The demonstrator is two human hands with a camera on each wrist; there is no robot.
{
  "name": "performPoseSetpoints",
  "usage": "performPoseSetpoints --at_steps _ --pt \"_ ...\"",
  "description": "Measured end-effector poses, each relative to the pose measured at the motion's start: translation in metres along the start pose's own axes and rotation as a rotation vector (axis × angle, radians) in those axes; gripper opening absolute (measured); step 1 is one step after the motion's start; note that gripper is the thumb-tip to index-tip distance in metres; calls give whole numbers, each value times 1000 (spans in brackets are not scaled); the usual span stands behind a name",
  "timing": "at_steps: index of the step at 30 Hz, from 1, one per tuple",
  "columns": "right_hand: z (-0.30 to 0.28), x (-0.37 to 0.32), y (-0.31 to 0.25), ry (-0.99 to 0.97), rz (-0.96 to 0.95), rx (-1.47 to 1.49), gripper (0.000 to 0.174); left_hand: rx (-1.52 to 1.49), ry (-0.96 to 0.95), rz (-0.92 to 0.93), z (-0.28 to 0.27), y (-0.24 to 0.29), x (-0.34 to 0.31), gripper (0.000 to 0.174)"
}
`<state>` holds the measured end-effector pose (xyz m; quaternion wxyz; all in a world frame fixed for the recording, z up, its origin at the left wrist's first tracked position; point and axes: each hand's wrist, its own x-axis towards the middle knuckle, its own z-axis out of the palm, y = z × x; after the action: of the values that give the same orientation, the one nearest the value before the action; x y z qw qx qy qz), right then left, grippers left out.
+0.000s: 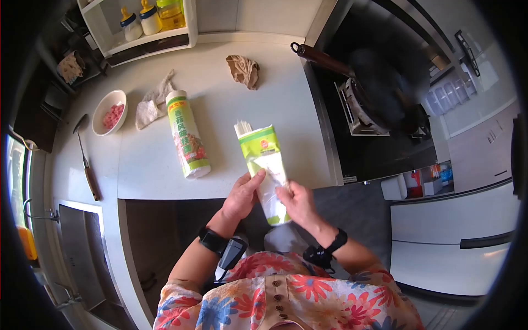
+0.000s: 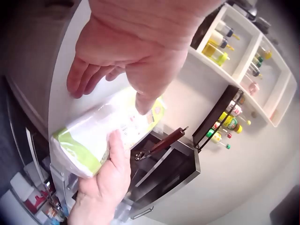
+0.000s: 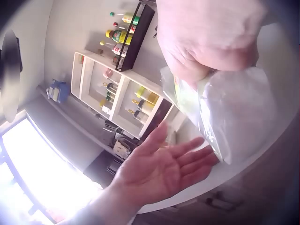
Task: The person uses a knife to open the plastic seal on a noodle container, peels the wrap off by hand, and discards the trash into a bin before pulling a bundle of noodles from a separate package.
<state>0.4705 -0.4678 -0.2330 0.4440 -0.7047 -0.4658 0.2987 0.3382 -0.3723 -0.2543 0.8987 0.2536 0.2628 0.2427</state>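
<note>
My right hand grips the lower right side of a green-and-white plastic noodle pack, thumb on top. The pack is tilted over the counter's front edge, and white dried noodle sticks poke out of its far end. At its left side is my left hand, fingers straight and spread, thumb lying over the pack's edge. In the right wrist view that left hand shows its palm, fingertips right at the clear wrapper. A full, round noodle packet with green ends lies on the counter to the left.
A white bowl of pink chopped meat, a pale rag, a long-handled turner and a crumpled brown cloth lie on the counter. At right a wok stands on the stove; a sink is at left.
</note>
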Motion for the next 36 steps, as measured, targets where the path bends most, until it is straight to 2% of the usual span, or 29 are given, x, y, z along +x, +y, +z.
performPoseSetpoints --at_steps 1,2,3,4,5,9,11,12,15,17,19,22,25,29,31,36 --pt "0 -5 -3 -3 -110 29 19 -1 4 -9 -2 -2 4 42" --pt "-8 -6 1 -128 -95 77 24 -7 -20 -26 -5 -5 8 38" --pt "-20 1 5 -287 -37 358 25 -11 -47 -46 -7 -7 13 33" --pt "-42 10 -1 -306 129 405 27 -26 -33 -99 -2 -1 10 24" --pt "-64 21 -12 -322 296 452 30 -6 -111 -137 -3 3 9 22" --pt "-105 75 -14 -164 275 395 40 30 -251 -194 3 4 11 27" --pt "-112 90 -11 -370 315 492 45 187 -262 -251 18 7 13 30" --pt "-112 95 -7 -431 265 486 45 185 -248 -276 27 6 15 33" --pt "-114 106 13 -445 210 510 43 228 -252 -345 49 2 24 34" --pt "-122 110 20 -417 239 503 41 233 -249 -312 60 -6 31 34" --pt "-139 111 24 -349 188 488 39 233 -261 -264 72 -17 39 34" --pt "-151 111 31 -261 143 500 37 242 -190 -263 90 -20 42 35" --pt "-161 109 41 -228 118 518 36 212 -197 -296 104 -17 43 35" --pt "-169 108 34 -199 55 402 36 240 -223 -312 93 -18 49 34" --pt "-172 110 31 -211 31 224 35 282 -252 -331 86 -14 50 33" --pt "-159 113 14 -221 7 185 33 269 -275 -297 68 -4 42 32"
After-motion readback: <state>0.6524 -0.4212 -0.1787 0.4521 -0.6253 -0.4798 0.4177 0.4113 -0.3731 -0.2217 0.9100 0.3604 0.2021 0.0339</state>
